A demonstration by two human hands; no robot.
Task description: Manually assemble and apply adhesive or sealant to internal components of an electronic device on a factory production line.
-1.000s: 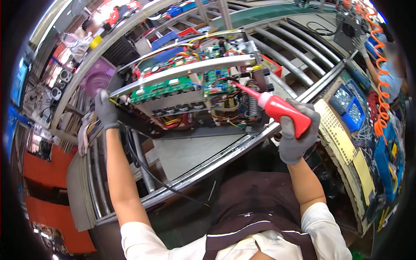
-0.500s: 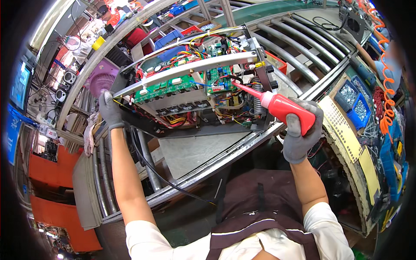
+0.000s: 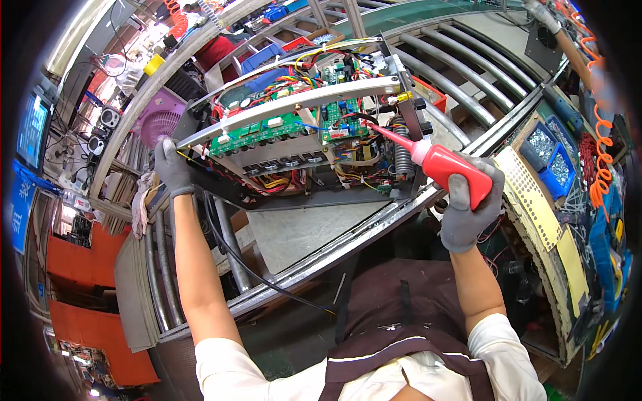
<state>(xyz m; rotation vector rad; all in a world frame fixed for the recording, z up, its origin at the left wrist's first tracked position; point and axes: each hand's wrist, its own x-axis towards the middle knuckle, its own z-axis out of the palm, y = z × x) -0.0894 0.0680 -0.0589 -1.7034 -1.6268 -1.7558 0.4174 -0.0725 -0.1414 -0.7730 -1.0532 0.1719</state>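
My right hand [image 3: 471,207], in a grey glove, is wrapped round a red squeeze bottle [image 3: 449,172]. The bottle is tilted, its long pink nozzle [image 3: 396,138] pointing up and left. The nozzle's tip is at the right part of an open electronic chassis [image 3: 234,168], close to wires and a green circuit board [image 3: 341,120]; whether it touches anything cannot be told. My left hand [image 3: 172,167], also gloved in grey, has its fingers closed on the left end of the chassis frame [image 3: 261,113]. A black cable [image 3: 251,271] hangs from the chassis over the near rail.
The chassis stands on a roller conveyor [image 3: 461,70] with a metal rail [image 3: 321,257] along my side. Blue bins of screws [image 3: 558,170] and a perforated yellow sheet [image 3: 528,197] lie to the right. A purple fan [image 3: 160,119] stands far left. Another person's arm [image 3: 572,57] reaches in at upper right.
The red bottle and my right hand have shifted slightly to the right. My left hand stays on the frame. The other person's hand at upper right has moved up and away.
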